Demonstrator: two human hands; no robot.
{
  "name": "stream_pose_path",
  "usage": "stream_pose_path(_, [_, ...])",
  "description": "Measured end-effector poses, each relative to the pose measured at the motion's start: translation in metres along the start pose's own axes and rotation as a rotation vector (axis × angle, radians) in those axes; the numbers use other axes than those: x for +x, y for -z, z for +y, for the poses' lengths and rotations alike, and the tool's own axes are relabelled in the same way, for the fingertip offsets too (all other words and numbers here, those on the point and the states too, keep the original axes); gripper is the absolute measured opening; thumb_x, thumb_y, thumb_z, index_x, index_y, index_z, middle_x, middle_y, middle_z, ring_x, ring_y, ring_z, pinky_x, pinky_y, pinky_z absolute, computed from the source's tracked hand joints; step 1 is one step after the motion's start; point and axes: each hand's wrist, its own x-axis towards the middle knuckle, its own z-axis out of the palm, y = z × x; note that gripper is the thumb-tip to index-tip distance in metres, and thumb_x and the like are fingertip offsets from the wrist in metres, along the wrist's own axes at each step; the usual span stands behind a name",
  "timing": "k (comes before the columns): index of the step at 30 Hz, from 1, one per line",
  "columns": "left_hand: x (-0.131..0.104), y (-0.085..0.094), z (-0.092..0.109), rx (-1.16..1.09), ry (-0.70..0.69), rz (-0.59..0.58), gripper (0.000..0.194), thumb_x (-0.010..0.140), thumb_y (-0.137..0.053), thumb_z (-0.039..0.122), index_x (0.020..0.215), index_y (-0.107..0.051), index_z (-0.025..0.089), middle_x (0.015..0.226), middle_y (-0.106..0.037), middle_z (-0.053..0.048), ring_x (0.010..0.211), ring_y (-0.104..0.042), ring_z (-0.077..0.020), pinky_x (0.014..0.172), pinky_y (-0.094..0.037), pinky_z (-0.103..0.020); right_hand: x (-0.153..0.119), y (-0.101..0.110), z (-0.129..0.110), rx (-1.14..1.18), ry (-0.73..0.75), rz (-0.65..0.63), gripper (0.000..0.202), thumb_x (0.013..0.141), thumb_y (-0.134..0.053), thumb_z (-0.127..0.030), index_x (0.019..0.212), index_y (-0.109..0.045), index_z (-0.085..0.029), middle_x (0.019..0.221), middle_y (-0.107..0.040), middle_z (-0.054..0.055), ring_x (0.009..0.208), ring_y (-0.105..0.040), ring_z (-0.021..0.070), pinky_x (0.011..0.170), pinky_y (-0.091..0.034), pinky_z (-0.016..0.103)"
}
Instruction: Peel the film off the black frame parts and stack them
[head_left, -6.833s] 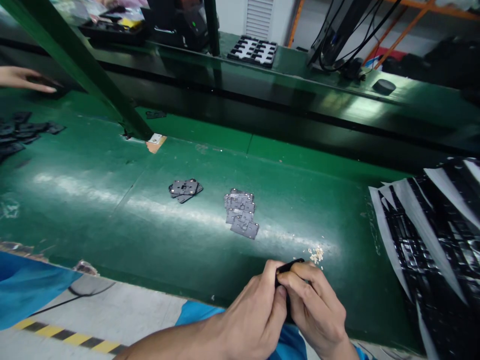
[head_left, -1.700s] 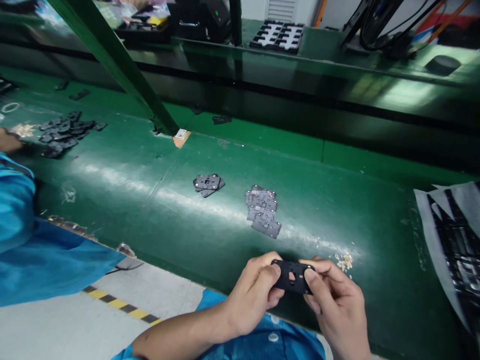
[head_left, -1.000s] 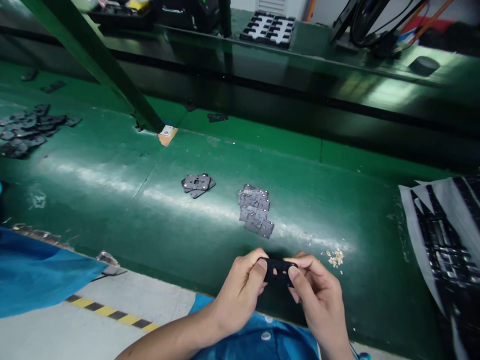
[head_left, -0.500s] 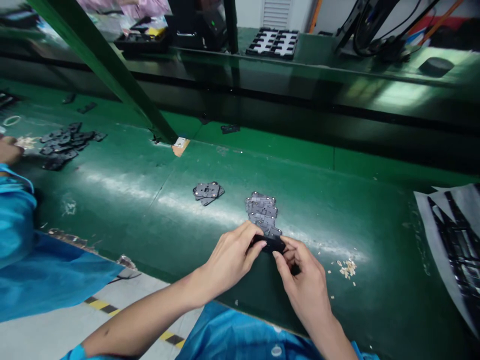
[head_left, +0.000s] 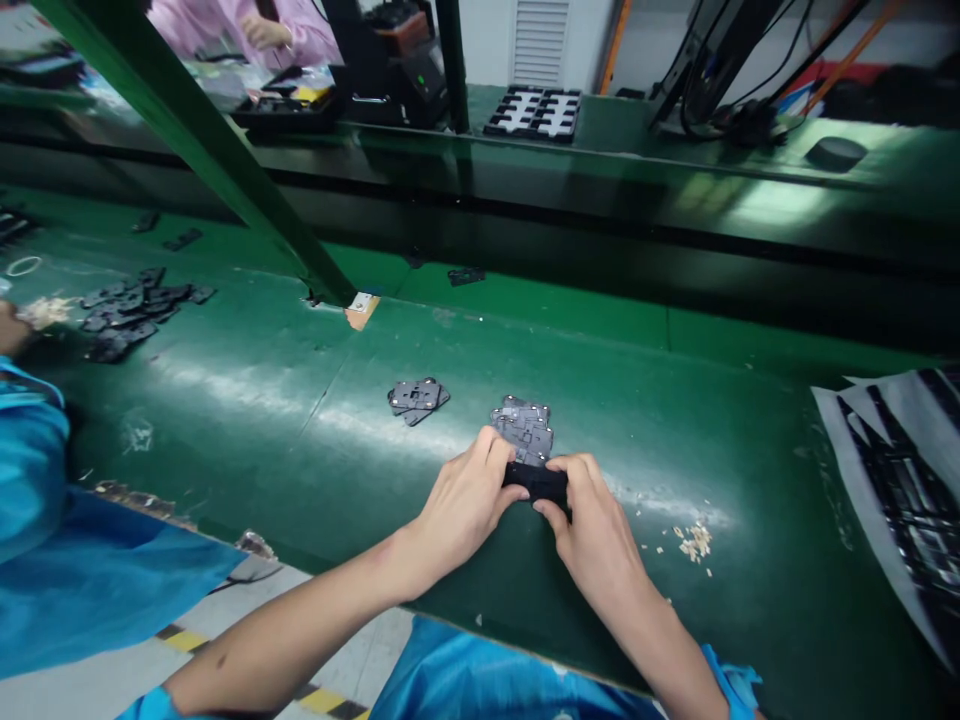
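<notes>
1. The left hand [head_left: 466,500] and right hand [head_left: 592,520] both had a closed grip on one small black plate [head_left: 537,482], pinching it by its two short ends, thumbs on top.
2. The plate sat low over the green tabletop [head_left: 300,420], at the near end of a grey stack [head_left: 523,430] of like plates and seemingly touching it.
3. It looked thin, flat and stiff, probably moulded plastic or stamped metal, and light enough for fingertips alone. The edges were the sound place to hold; a flat pinch on the faces would likely slip, and a thin piece of this kind could bend under hard pressure.
4. A smaller pile [head_left: 418,397] lay apart to the left, and pale crumbs [head_left: 694,540] to the right.
5. Fingers covered both ends of the plate, so its holes and full outline were hidden, and I could not tell whether it rested on the stack or was held just above it.
6. The sheets [head_left: 892,480] at the right were cut off by the frame, and a blue sleeve [head_left: 45,520] at the left hid that corner.
</notes>
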Motion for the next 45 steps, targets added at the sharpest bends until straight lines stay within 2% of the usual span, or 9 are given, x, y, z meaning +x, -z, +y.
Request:
stream_pose_path(5, [0.005, 0.006, -0.008, 0.0, -0.023, 0.077, 0.025, 0.1, -0.069, 0.02, 0.108, -0.045, 0.024, 0.109, -0.056, -0.003, 0.091, -0.067, -0.0246, 0.077, -0.059, -0.04, 0.015, -0.001, -0.002, 0.002, 0.045, 0.002, 0.039, 0.09, -0.061, -0.002, 0.123, -0.054, -0.02, 0.115, -0.062, 0.01, 0.09, -0.072, 0.0266, 0.079, -0.064, 0.043])
stream_pose_path(14, [0.013, 0.018, -0.017, 0.033, -0.021, 0.134, 0.043, 0.095, -0.078, 0.026, 0.124, -0.046, 0.022, 0.122, -0.057, -0.009, 0.105, -0.069, -0.0305, 0.086, -0.062, -0.046, 0.057, 0.013, -0.004, -0.085, 0.139, -0.011, 0.078, 0.075, -0.092, -0.014, 0.142, -0.052, -0.016, 0.148, -0.051, 0.022, 0.134, -0.054, 0.0437, 0.11, -0.054, 0.061])
stream_pose_path(20, [0.022, 0.038, -0.031, 0.02, -0.05, 0.208, 0.033, 0.1, -0.072, 0.03, 0.125, -0.052, 0.023, 0.122, -0.06, -0.008, 0.108, -0.07, -0.0286, 0.089, -0.06, -0.042, 0.056, 0.023, 0.005, 0.005, 0.172, -0.006, 0.07, 0.084, -0.086, -0.015, 0.143, -0.051, -0.021, 0.145, -0.055, 0.016, 0.135, -0.053, 0.0376, 0.114, -0.052, 0.059])
stream_pose_path(23, [0.055, 0.064, -0.046, 0.081, -0.011, 0.209, 0.025, 0.102, -0.068, 0.032, 0.122, -0.058, 0.021, 0.12, -0.064, -0.008, 0.106, -0.07, -0.0279, 0.089, -0.058, -0.041, 0.044, 0.027, 0.013, 0.085, 0.154, 0.046, 0.054, 0.092, -0.075, -0.018, 0.141, -0.052, -0.024, 0.14, -0.058, 0.014, 0.131, -0.057, 0.0349, 0.11, -0.054, 0.057])
stream_pose_path(28, [0.164, 0.103, -0.082, 0.136, 0.132, 0.262, 0.022, 0.101, -0.067, 0.026, 0.121, -0.066, 0.017, 0.129, -0.067, -0.013, 0.12, -0.067, -0.0293, 0.104, -0.052, -0.041, 0.017, 0.032, 0.026, 0.169, 0.092, 0.113, 0.028, 0.103, -0.062, -0.03, 0.131, -0.062, -0.025, 0.122, -0.066, 0.01, 0.099, -0.068, 0.0251, 0.083, -0.062, 0.04])
stream_pose_path(31, [0.225, 0.114, -0.098, 0.152, 0.219, 0.284, 0.029, 0.1, -0.07, 0.028, 0.126, -0.067, 0.015, 0.139, -0.063, -0.016, 0.133, -0.06, -0.0321, 0.112, -0.049, -0.046, -0.001, 0.037, 0.035, 0.162, 0.093, 0.169, 0.021, 0.104, -0.063, -0.033, 0.124, -0.066, -0.026, 0.114, -0.069, 0.008, 0.088, -0.069, 0.0203, 0.074, -0.061, 0.031])
stream_pose_path(34, [0.262, 0.115, -0.105, 0.148, 0.271, 0.248, 0.036, 0.099, -0.074, 0.035, 0.128, -0.067, 0.015, 0.143, -0.062, -0.014, 0.133, -0.059, -0.0326, 0.112, -0.05, -0.055, -0.015, 0.04, 0.045, 0.152, 0.082, 0.227, 0.02, 0.104, -0.064, -0.035, 0.121, -0.068, -0.025, 0.109, -0.07, 0.008, 0.082, -0.07, 0.018, 0.07, -0.061, 0.027])
stream_pose_path(40, [0.28, 0.113, -0.103, 0.07, 0.309, 0.18, 0.034, 0.101, -0.072, 0.035, 0.128, -0.068, 0.016, 0.136, -0.067, -0.012, 0.123, -0.066, -0.0291, 0.105, -0.056, -0.053, -0.02, 0.044, 0.045, 0.181, 0.109, 0.337, 0.018, 0.105, -0.064, -0.038, 0.111, -0.072, -0.023, 0.098, -0.072, 0.008, 0.072, -0.072, 0.0173, 0.062, -0.061, 0.024])
stream_pose_path(45, [0.255, 0.12, -0.074, -0.031, 0.255, 0.159, 0.028, 0.101, -0.071, 0.033, 0.123, -0.069, 0.015, 0.127, -0.07, -0.01, 0.113, -0.07, -0.0258, 0.099, -0.059, -0.049, -0.017, 0.045, 0.037, 0.193, 0.141, 0.366, 0.015, 0.105, -0.063, -0.032, 0.113, -0.071, -0.023, 0.1, -0.071, 0.007, 0.074, -0.072, 0.0173, 0.063, -0.06, 0.024])
